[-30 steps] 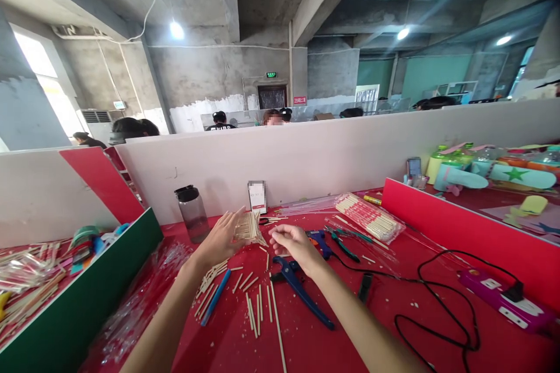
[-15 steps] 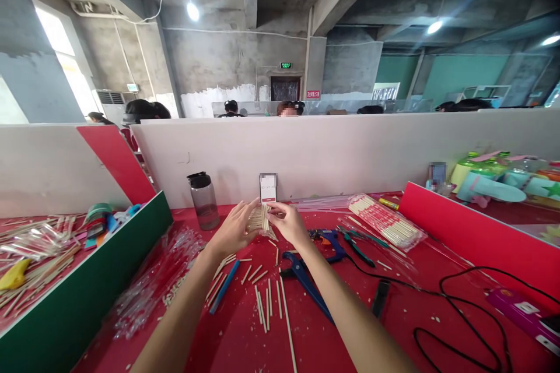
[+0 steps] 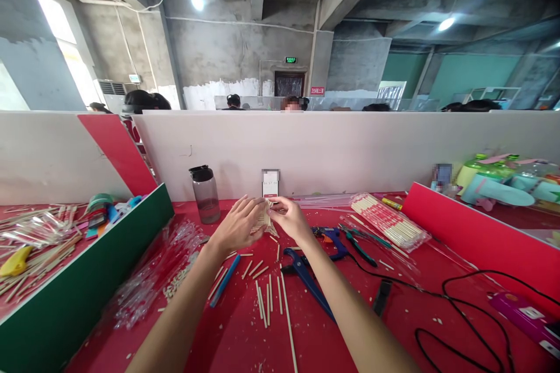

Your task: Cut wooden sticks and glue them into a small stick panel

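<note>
Between my hands, at the middle of the table, is a small piece made of short pale wooden sticks (image 3: 263, 220) set side by side. My left hand (image 3: 236, 226) grips its left side, fingers along the far edge and thumb at the near edge. At the upper right edge, my right hand (image 3: 289, 218) pinches the piece between thumb and fingertips; whether a separate stick is in that pinch is hidden. Several loose cut sticks (image 3: 262, 303) and a blue pen-like rod (image 3: 224, 281) lie nearer me. A blue-handled cutter (image 3: 306, 280) rests below my right forearm.
A phone (image 3: 270, 182) showing a timer leans on the white partition (image 3: 350, 151). Left are a water bottle (image 3: 205, 195), plastic wrapping (image 3: 153, 280) and a green divider (image 3: 87, 256). Right are a glue gun (image 3: 335, 243), pliers (image 3: 361, 249), bagged sticks (image 3: 389, 221) and a black cable (image 3: 464, 297).
The camera view has shifted slightly. My left fingers have moved a little over the stick piece, and my right hand stays pinched at its upper right edge.
</note>
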Demonstrator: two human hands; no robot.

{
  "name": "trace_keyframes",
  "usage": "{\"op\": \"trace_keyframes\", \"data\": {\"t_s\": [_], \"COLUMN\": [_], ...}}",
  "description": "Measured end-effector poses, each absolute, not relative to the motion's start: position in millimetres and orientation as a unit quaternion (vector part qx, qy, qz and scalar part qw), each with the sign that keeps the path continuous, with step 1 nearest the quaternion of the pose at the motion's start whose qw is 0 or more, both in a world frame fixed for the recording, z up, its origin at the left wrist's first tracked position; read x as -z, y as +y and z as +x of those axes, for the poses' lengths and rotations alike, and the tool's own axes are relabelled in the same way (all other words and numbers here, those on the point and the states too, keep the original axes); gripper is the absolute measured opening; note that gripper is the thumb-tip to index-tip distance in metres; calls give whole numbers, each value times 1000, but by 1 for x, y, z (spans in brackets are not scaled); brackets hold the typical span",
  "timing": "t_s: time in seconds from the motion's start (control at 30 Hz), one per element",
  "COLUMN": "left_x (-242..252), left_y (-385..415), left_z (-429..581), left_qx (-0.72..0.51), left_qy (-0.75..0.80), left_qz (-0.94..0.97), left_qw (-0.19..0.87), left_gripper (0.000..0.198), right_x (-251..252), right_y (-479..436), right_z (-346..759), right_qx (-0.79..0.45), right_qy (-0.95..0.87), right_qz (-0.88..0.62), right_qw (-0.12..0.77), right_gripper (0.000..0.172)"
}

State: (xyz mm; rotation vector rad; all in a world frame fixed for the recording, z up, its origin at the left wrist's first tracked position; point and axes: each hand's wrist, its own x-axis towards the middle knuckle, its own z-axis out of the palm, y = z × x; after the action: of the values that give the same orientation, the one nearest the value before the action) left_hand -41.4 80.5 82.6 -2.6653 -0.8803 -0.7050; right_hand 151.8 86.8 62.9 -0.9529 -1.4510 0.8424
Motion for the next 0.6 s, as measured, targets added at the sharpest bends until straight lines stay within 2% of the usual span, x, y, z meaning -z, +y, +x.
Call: {"op": "trace_keyframes", "data": {"t_s": [0.17,0.3,0.6], "left_x": [-75,-73,-72], "left_y": [83,85,86], "left_z": [-45,-44,-39], "left_qx": [266,277,337], "left_qy": [-294,-296,-333], "left_qz": [-911,-910,-880], "left_qw": [112,88,-27], "left_gripper": [55,59,68], "right_x": [-65,-64,-67], "right_y": [86,87,92], "right_z": [146,141,139], "right_qx": [-394,-468,-535], "right_qy": [-594,-537,-473], "right_qz": [-405,-391,-393], "right_qw": [573,583,579], "right_gripper": [35,39,42]}}
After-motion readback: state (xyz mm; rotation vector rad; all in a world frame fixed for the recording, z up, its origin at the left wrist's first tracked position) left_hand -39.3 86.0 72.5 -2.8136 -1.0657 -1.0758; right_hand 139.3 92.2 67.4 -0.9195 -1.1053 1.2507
